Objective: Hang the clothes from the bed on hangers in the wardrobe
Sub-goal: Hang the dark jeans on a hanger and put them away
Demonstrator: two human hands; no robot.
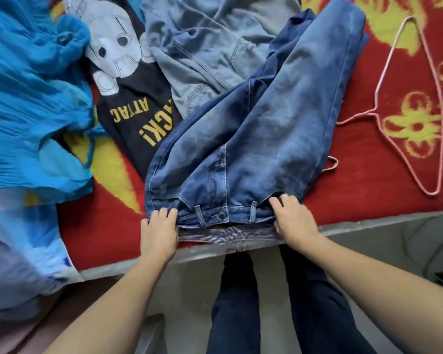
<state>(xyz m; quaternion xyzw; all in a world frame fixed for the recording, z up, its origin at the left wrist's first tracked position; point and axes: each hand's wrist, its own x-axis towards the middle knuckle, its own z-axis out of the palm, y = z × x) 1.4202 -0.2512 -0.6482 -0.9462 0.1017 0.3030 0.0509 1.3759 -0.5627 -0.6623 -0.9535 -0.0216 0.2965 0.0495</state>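
— What have you got hold of?

— The dark blue jeans [253,129]. They lie on the bed [368,200], waistband at the near edge, legs running away to the far right. My left hand [159,231] grips the left end of the waistband and my right hand [292,221] grips the right end, fingers curled over the denim on both sides. The button sits between my hands, and the striped lining shows just below it.

— And the rest of the clothes?

— All on the red and yellow blanket [356,175]. A black T-shirt [136,118] with yellow letters and a grey robot face lies left of the jeans, partly under them. Further left is a heap of bright blue pleated cloth [28,98]. Beyond, at the far side, a pair of lighter jeans [207,47] lies crumpled, touching the dark ones.

— Any hangers?

— A pink wire hanger [417,118] lies flat on the blanket to the right, well apart from my hands. A bit of another pink one [333,163] pokes out from under the right edge of the jeans.

— Where are you standing?

— At the near edge of the bed, my legs in dark trousers [279,302] below.
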